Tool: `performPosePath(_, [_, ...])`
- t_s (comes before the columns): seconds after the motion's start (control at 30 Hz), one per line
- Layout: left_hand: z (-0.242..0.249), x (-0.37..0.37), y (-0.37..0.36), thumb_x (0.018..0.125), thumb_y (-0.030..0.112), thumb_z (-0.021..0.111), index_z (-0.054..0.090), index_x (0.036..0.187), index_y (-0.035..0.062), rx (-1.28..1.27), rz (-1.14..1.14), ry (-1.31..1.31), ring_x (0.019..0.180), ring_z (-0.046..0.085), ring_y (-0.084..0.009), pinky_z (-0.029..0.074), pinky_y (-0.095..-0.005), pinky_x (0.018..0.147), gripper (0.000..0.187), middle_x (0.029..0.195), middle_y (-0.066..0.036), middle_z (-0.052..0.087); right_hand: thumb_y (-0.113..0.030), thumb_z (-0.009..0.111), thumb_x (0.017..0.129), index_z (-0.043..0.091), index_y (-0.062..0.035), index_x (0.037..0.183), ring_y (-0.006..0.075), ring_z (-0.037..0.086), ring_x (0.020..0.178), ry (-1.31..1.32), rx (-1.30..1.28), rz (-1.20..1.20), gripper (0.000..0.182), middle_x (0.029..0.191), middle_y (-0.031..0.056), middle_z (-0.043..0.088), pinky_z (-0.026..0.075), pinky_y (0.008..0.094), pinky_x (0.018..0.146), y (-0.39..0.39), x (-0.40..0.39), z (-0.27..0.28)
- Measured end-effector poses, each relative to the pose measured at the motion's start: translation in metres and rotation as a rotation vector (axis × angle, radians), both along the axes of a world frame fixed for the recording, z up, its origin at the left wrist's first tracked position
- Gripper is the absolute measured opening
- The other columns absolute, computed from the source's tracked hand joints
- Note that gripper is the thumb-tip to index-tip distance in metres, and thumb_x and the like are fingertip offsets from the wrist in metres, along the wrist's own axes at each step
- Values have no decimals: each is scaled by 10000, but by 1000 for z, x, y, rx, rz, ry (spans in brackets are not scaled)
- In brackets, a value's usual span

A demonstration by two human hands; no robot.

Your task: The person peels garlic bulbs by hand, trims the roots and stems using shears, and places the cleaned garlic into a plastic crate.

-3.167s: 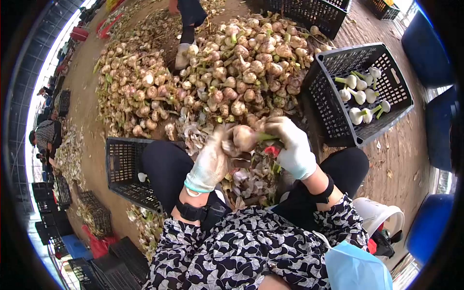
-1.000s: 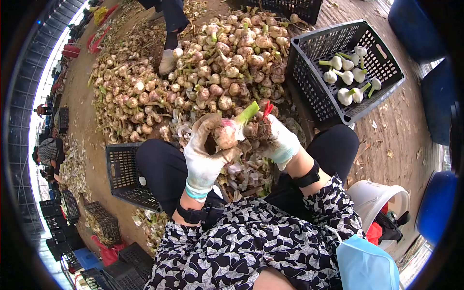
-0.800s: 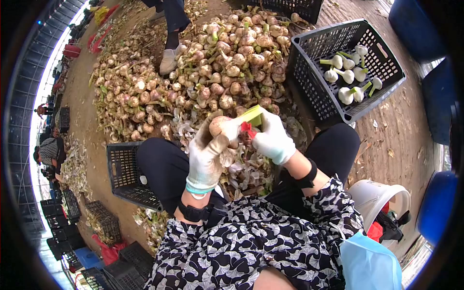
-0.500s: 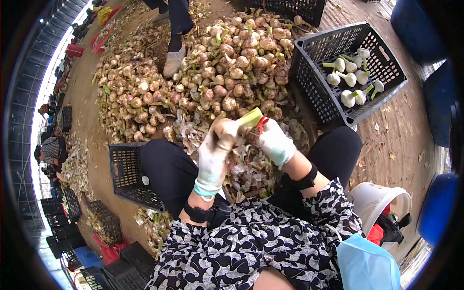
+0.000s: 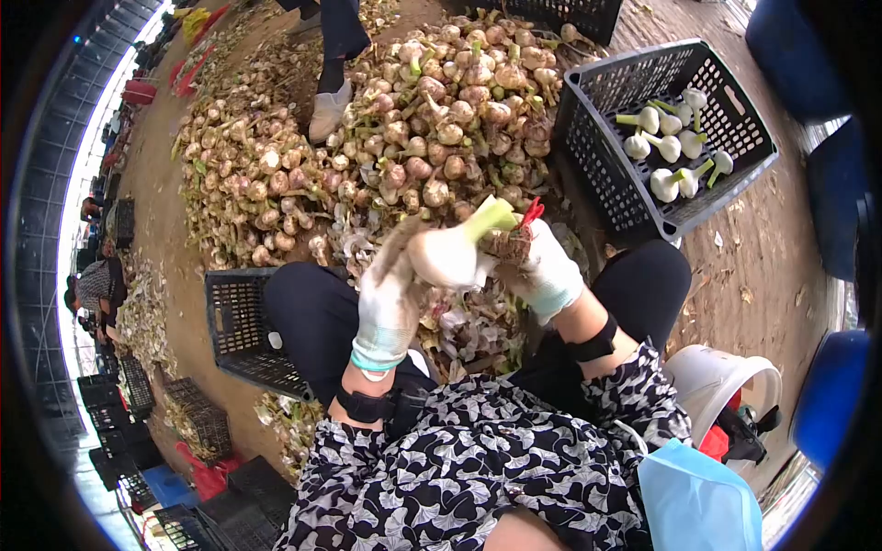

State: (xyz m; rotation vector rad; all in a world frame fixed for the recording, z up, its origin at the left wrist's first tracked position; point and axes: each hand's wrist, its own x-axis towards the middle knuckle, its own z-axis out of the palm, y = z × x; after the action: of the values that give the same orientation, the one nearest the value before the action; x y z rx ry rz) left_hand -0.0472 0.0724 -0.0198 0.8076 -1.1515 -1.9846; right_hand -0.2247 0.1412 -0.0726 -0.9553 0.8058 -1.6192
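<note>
The garlic bulb [image 5: 444, 257] rests in the left hand [image 5: 382, 308], fingers part-curled round its left side. Its stalk [image 5: 491, 217] slants up and right, toward the right hand [image 5: 553, 277], which is curled close by; its hold cannot be determined.

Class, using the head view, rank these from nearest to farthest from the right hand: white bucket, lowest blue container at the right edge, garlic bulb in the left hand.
1. Garlic bulb: in the left hand, just left of the right hand.
2. White bucket: lower right.
3. Lowest blue container: farther right, at the view's edge.
</note>
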Motion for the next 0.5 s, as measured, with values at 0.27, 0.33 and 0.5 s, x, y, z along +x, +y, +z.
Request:
performPosePath(0.27, [-10, -9, 8, 821, 26, 651, 361, 1316, -84, -167, 76, -145, 1037, 536, -162, 466, -252, 866, 585, 1190, -133, 527, -91, 632, 770, 554, -8, 941, 338, 572, 783, 734, -50, -298, 206, 911, 153, 572, 474, 350, 700, -4, 14, 22])
performPosePath(0.33, [-7, -8, 5, 793, 58, 697, 386, 1293, -99, -58, 84, -113, 982, 560, -159, 477, -228, 809, 609, 1133, -117, 566, -94, 624, 796, 556, -8, 908, 293, 591, 778, 894, -266, -365, 157, 934, 138, 572, 480, 344, 652, -1, 12, 29])
performPosePath(0.5, [-16, 12, -2, 716, 194, 784, 412, 1275, -90, 151, -122, 58, 885, 611, -172, 529, -269, 698, 728, 1116, -110, 582, -116, 551, 887, 559, -12, 932, 119, 584, 739, -139, 269, 320, 113, 864, 60, 557, 498, 287, 614, 15, -1, 32])
